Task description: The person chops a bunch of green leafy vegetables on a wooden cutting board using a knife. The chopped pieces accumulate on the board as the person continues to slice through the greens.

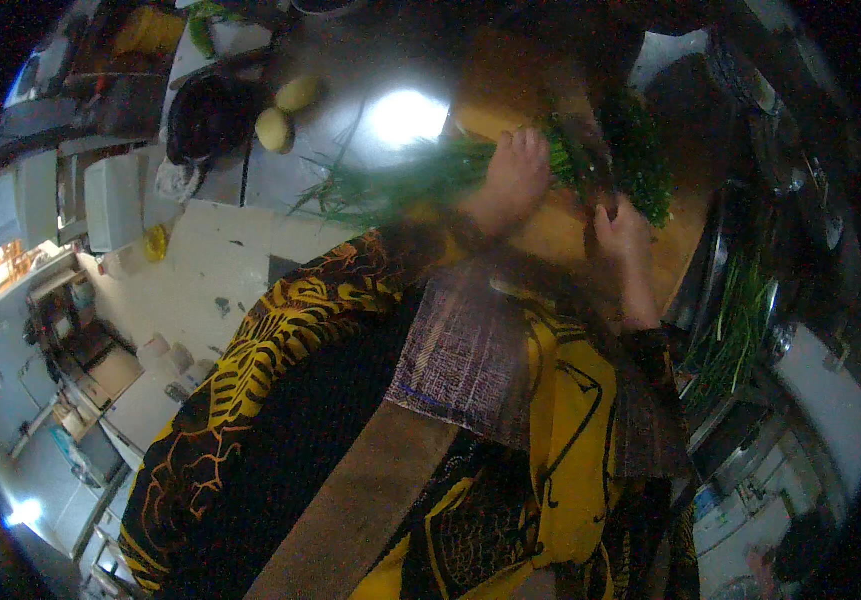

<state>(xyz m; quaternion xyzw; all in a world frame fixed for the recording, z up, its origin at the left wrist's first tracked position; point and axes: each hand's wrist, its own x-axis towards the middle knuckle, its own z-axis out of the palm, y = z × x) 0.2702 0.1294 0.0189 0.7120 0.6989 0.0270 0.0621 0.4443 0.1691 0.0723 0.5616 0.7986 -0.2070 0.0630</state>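
Observation:
My left hand (516,176) presses down on a bunch of long green onions (423,176), whose thin leaves trail off to the left over a shiny counter. To its right, my right hand (621,232) is closed on the handle of a kitchen knife (597,154). The dark blade lies between the bunch and a pile of chopped greens (640,165). Beneath both hands is a wooden cutting board (550,229). Blur and shadow partly hide the blade and the fingertips.
Two potatoes (274,130) and a dark bowl (209,120) stand at the upper left, with a green pepper (201,36) beyond. More long green stalks (734,330) lie to the right of the board, near metal ware. The counter's edge runs close to my body.

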